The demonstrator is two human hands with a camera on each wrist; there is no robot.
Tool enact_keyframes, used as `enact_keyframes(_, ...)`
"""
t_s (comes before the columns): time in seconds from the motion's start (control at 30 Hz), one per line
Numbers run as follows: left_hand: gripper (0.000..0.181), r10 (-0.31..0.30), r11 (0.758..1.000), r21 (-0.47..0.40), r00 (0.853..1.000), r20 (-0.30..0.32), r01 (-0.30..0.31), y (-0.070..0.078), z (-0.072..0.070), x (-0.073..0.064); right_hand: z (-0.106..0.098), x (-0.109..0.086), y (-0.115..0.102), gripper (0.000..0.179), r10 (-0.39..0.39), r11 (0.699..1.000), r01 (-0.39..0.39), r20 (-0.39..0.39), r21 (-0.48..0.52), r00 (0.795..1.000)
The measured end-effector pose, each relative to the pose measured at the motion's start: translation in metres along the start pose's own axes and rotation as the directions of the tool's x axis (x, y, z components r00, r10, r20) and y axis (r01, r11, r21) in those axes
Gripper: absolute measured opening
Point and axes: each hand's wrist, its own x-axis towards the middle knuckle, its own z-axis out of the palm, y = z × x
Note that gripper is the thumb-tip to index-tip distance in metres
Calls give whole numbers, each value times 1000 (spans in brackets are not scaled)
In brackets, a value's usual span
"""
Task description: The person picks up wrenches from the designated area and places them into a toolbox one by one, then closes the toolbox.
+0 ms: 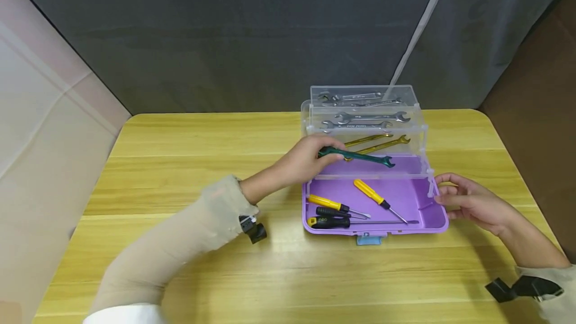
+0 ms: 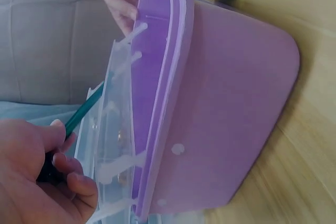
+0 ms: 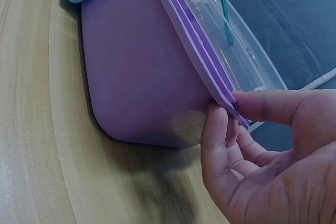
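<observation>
My left hand pinches a green open-end wrench above the lowest clear tray of a purple toolbox. Part of the wrench is hidden by the fingers. With thumb and fingers, my right hand grips the toolbox's right rim. Two gold wrenches lie in the lowest tray, just behind the green one. Silver wrenches occupy the trays higher up. In the purple base are yellow-handled screwdrivers and black-handled screwdrivers.
The toolbox stands on a wooden table, its stepped clear trays unfolded toward the back. A blue latch hangs at its front. A dark grey curtain rises behind the table, and a brown panel borders the right side.
</observation>
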Motion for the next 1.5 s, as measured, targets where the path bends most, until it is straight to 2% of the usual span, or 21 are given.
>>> enact_keyframes(0.23,23,2,998,60,1000,7,-2,4,6,5,0,0,0,33,-2,1000,2,2,0,1000)
enact_keyframes(0.37,23,3,998,63,1000,7,-4,4,6,5,0,0,0,33,-7,1000,7,6,1,1000)
enact_keyframes(0.6,37,26,998,-58,1000,16,-25,-3,-2,3,-1,0,1,35,-15,1000,15,13,20,1000)
enact_keyframes(0.8,46,67,985,-160,997,44,-59,-12,-10,-2,-1,0,1,35,-21,1000,21,11,17,1000)
enact_keyframes(0.93,43,54,969,-246,995,86,-31,-16,-13,-4,-1,0,1,35,-17,1000,17,8,17,1000)
enact_keyframes(1.0,39,39,968,-251,995,95,-14,-17,-13,-5,-1,0,1,35,-17,1000,17,8,18,1000)
enact_keyframes(1.07,35,27,976,-216,995,91,-6,-17,-13,-4,-1,0,1,35,-16,1000,16,8,18,1000)
enact_keyframes(1.2,31,35,997,-75,997,66,-30,-15,-12,-3,-1,0,1,34,-15,1000,15,10,17,1000)
enact_keyframes(1.3,31,52,999,3,997,62,-52,-14,-10,-2,-1,0,1,34,-18,1000,18,12,19,1000)
enact_keyframes(1.5,33,49,995,79,995,83,-56,-14,-7,-1,-1,0,1,35,-24,1000,23,17,13,1000)
